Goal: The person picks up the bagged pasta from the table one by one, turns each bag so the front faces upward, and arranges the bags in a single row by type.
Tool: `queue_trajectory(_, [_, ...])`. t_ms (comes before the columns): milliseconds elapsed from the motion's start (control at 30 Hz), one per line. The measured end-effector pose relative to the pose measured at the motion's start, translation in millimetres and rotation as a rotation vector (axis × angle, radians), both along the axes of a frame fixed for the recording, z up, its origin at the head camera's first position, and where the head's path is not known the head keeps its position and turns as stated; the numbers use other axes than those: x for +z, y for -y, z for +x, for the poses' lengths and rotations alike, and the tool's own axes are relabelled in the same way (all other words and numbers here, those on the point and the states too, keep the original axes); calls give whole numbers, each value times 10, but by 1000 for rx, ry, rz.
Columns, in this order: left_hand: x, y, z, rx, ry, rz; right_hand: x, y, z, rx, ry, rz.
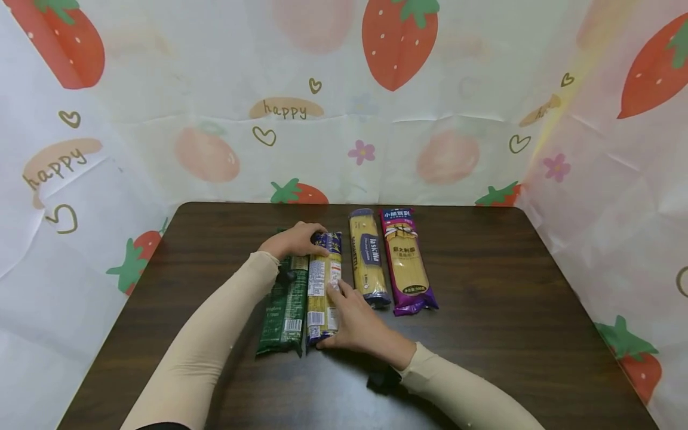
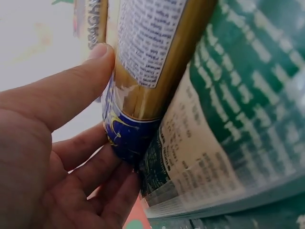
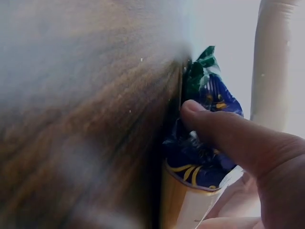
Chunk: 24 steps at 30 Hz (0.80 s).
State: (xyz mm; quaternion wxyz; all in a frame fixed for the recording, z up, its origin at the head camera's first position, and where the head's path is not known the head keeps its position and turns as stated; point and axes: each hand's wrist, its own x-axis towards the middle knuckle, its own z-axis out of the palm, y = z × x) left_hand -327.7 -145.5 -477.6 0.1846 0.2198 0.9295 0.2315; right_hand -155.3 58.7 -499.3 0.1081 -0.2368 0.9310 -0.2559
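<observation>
A spaghetti pack (image 1: 317, 301) with dark blue ends and white labels lies lengthwise on the table. My left hand (image 1: 292, 240) holds its far end; in the left wrist view the thumb (image 2: 78, 88) lies along one side and the fingers curl round the blue end. At the near end, my right hand (image 1: 357, 325) grips the same pack. Its thumb (image 3: 224, 133) presses on the crinkled blue wrapper in the right wrist view, with the other fingers partly hidden. A green pasta pack (image 1: 285, 310) lies close along the left side, partly under my left wrist.
Right of my hands lie a yellow spaghetti pack (image 1: 368, 257) with a blue label and a purple-and-pink pasta pack (image 1: 407, 257), side by side. They rest on a dark wooden table (image 1: 500, 298). A strawberry-printed sheet (image 1: 333, 149) hangs behind and around it.
</observation>
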Motion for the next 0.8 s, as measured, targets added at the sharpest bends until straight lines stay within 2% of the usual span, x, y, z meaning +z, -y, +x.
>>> queue_trajectory(133, [15,18,-4,-10,17,38,21,-40,8,5,-1,-41])
queue_trajectory(333, [11,48,-35,-25,45,102,23,-151,36,34,17,-189])
queue_trajectory(500, [57,81,-46,-37,44,155,42,-287,34,40,32,-284])
queue_trajectory(667, [107,110,-47,-54,19,199,49,-410,43,54,4,-343])
queue_trajectory(800, [130,146,-46,-49,14,273,28,-484,52,59,-19,-382])
